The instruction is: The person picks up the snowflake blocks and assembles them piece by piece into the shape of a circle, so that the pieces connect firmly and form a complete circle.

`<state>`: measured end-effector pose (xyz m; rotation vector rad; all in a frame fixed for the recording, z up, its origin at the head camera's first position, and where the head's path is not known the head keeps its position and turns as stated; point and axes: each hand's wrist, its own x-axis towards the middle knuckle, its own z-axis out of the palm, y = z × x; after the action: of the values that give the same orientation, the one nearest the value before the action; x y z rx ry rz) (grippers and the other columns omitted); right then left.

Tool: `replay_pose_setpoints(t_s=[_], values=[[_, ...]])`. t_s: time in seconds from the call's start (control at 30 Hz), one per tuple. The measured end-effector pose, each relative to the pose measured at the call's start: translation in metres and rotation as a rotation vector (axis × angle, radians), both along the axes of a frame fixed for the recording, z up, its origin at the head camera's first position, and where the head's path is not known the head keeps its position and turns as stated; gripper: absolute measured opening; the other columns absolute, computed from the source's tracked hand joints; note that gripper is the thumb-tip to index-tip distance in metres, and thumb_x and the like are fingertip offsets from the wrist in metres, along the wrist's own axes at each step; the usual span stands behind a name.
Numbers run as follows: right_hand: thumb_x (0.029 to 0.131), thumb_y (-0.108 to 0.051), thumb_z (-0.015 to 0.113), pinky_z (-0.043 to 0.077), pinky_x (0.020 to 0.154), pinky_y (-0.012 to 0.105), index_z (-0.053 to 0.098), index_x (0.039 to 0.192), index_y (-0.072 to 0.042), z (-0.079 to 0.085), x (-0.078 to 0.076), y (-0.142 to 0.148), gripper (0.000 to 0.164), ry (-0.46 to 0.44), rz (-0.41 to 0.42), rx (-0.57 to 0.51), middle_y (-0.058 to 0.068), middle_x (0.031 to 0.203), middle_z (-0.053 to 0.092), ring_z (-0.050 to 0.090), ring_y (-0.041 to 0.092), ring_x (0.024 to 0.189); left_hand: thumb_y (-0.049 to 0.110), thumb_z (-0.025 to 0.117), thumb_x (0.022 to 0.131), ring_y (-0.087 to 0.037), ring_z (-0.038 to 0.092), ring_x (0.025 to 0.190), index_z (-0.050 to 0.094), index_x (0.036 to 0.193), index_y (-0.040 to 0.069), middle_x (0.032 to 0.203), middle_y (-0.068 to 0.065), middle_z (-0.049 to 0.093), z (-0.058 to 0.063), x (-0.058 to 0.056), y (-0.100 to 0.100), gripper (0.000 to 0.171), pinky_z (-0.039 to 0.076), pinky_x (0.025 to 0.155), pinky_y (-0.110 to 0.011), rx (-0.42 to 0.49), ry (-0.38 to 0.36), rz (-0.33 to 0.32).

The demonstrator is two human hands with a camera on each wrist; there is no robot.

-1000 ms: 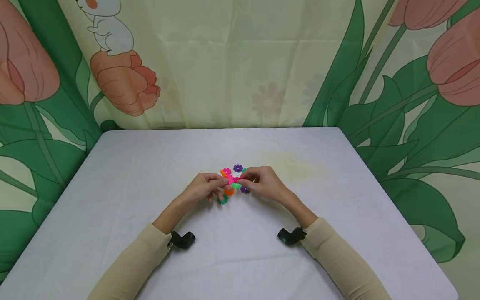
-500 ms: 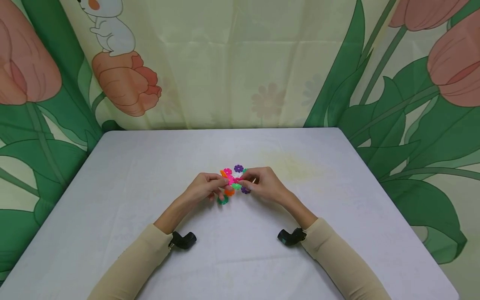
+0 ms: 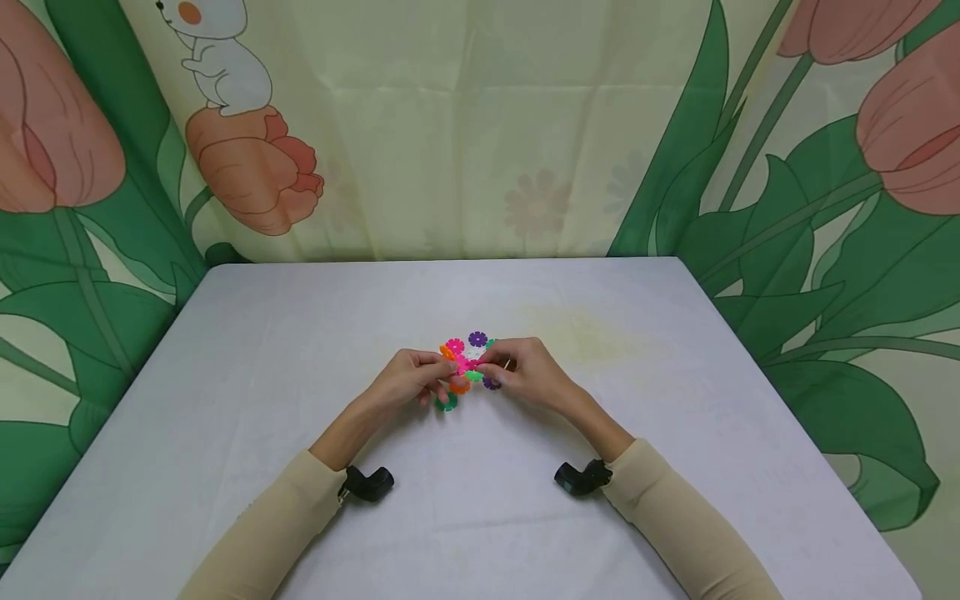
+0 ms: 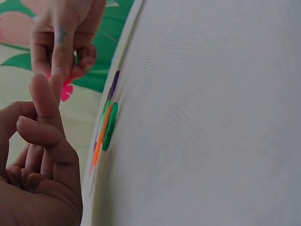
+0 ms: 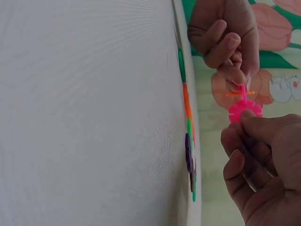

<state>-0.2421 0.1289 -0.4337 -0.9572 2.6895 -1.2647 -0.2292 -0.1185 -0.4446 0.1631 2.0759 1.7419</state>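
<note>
Over the middle of the table, my left hand (image 3: 420,372) pinches a pink notched plastic disc (image 3: 462,365) between thumb and fingertips. My right hand (image 3: 528,367) faces it and pinches a second pink snowflake disc (image 5: 235,113) by its edge. In the right wrist view the two pink discs meet almost at right angles, the left hand's one seen edge-on. An orange disc (image 5: 231,94) crosses that edge-on disc close to the left fingertips. The left wrist view shows the fingers of the left hand (image 4: 51,165) hiding most of the held pieces.
Several loose notched discs lie flat beneath and behind the hands: purple (image 3: 477,339), pink (image 3: 454,344), light green (image 3: 474,377), orange (image 3: 460,388) and dark green (image 3: 447,403). A white cloth covers the table (image 3: 480,517). A printed curtain (image 3: 465,167) hangs behind its far edge.
Both hands keep the same pinch on the pink discs, with hardly any motion. The whole head view has shifted very slightly.
</note>
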Motion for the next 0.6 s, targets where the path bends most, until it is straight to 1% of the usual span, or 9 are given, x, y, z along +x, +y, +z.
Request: replay_pose_setpoints(t_s=[0.17,0.27,0.43,0.6], values=[[0.096,-0.014,0.079,0.056,0.071,0.024,0.08,0.098,-0.01,-0.0019,0.0003,-0.0004,0.005,0.022,0.012,0.001,0.006,0.088,0.079,0.064,0.008,0.076,0.026,0.067,0.104,-0.009,0.066,0.062,0.077,0.112,0.0,0.091,-0.005,0.082,-0.0023,0.0002,0.0001,0.029,0.043,0.055,-0.021,0.001,-0.004,-0.007],[0.095,-0.014,0.08,0.055,0.071,0.024,0.08,0.098,-0.011,-0.0017,0.0013,-0.001,0.004,0.03,0.003,0.014,0.004,0.088,0.078,0.064,0.009,0.076,0.026,0.067,0.104,-0.009,0.066,0.063,0.076,0.112,0.0,0.091,-0.003,0.083,-0.0032,0.0007,0.0003,0.029,0.043,0.056,-0.021,0.007,-0.005,-0.014],[0.095,-0.013,0.08,0.055,0.07,0.024,0.08,0.097,-0.01,-0.0004,0.0035,-0.0013,0.004,0.036,-0.016,0.01,0.002,0.087,0.078,0.064,0.01,0.076,0.027,0.068,0.104,-0.009,0.066,0.063,0.076,0.113,0.0,0.092,-0.004,0.082,-0.0028,0.0006,0.0011,0.03,0.043,0.056,-0.021,0.026,0.001,-0.02],[0.096,-0.014,0.079,0.057,0.071,0.024,0.081,0.099,-0.008,-0.0004,0.0034,-0.0034,0.007,0.046,-0.015,0.001,0.004,0.088,0.079,0.065,0.009,0.075,0.028,0.067,0.105,-0.011,0.063,0.063,0.075,0.116,0.001,0.089,0.0,0.081,-0.0015,0.001,-0.0001,0.03,0.043,0.057,-0.021,0.025,-0.004,-0.005]])
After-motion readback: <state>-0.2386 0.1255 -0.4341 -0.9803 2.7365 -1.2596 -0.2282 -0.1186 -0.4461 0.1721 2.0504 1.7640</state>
